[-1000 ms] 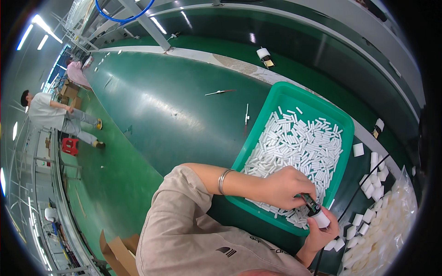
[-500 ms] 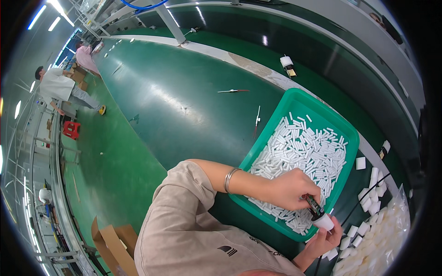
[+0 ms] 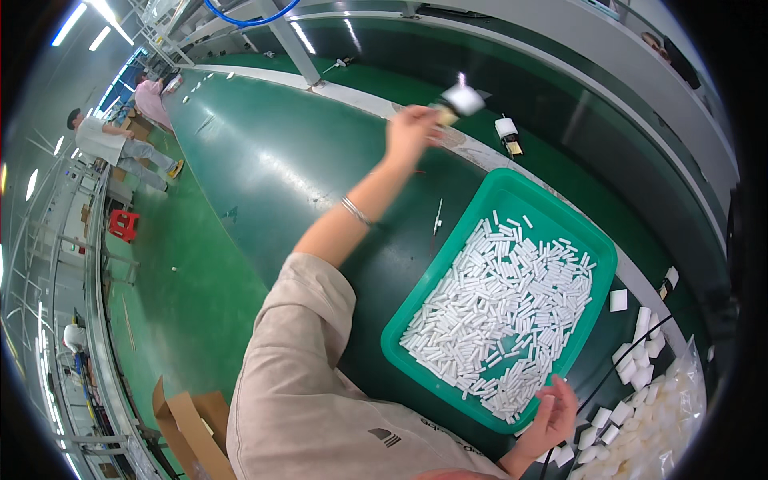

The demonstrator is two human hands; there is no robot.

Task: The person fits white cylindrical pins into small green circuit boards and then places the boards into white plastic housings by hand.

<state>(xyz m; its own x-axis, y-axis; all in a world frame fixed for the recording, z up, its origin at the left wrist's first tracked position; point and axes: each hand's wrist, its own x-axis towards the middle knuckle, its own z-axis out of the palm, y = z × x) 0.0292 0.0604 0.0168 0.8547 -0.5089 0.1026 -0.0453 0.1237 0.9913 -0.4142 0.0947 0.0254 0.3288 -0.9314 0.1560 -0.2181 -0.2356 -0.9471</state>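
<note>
My left hand [image 3: 412, 134], with a metal bracelet at the wrist, reaches out over the far edge of the bench. Its fingers are closed on a circuit-board module with a white cap [image 3: 462, 100], blurred by motion. A green tray [image 3: 398, 336] full of short white tubes [image 3: 480, 312] sits in front of me. By the tray's near right corner is my right hand [image 3: 550, 420], its fingers loosely bent and apart, with nothing visible in them. Another white-capped module [image 3: 508, 134] rests on the dark green belt [image 3: 552, 120] beyond the bench.
White foam-like blocks [image 3: 628, 360] and a clear plastic bag [image 3: 680, 400] of them lie at right, crossed by a black cable [image 3: 612, 370]. A thin white part [image 3: 438, 216] lies left of the tray. An open cardboard box [image 3: 192, 424] and two people stand off left.
My left hand has swung from above the tray to beyond the bench's far edge, carrying the module. My right hand has let go of the module's white cap and stays by the tray corner.
</note>
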